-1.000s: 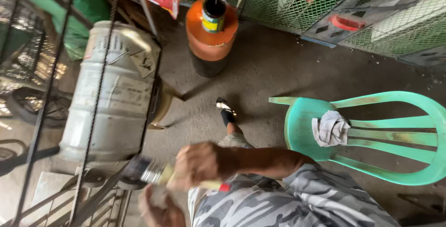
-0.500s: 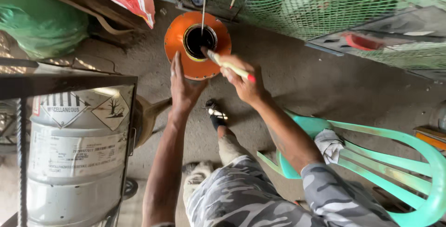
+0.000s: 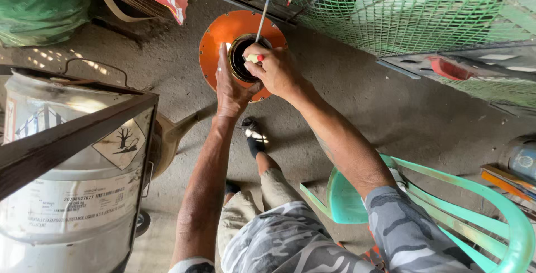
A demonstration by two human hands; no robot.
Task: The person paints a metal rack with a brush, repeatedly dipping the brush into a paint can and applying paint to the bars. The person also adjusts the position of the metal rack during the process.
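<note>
A: What takes up the most room?

B: The concrete floor (image 3: 424,122), bare between the green wire mesh (image 3: 424,10) along the top and the green plastic chair (image 3: 480,211) at lower right. At the left edge a big grey metal drum (image 3: 72,195) stands behind a dark frame bar (image 3: 67,136), so that side is tight.

A: And the containers?

B: An orange can (image 3: 223,32) stands on the floor just before the mesh. Its round mouth is open and looks dark inside; what it holds I cannot tell. A thin rod (image 3: 267,2) slants down into that mouth.

A: The hands?

B: The left hand (image 3: 230,86) lies flat on the can's top beside the opening, fingers together. The right hand (image 3: 274,70) is closed round a pale handle with a red tip (image 3: 254,58), right over the mouth.
</note>
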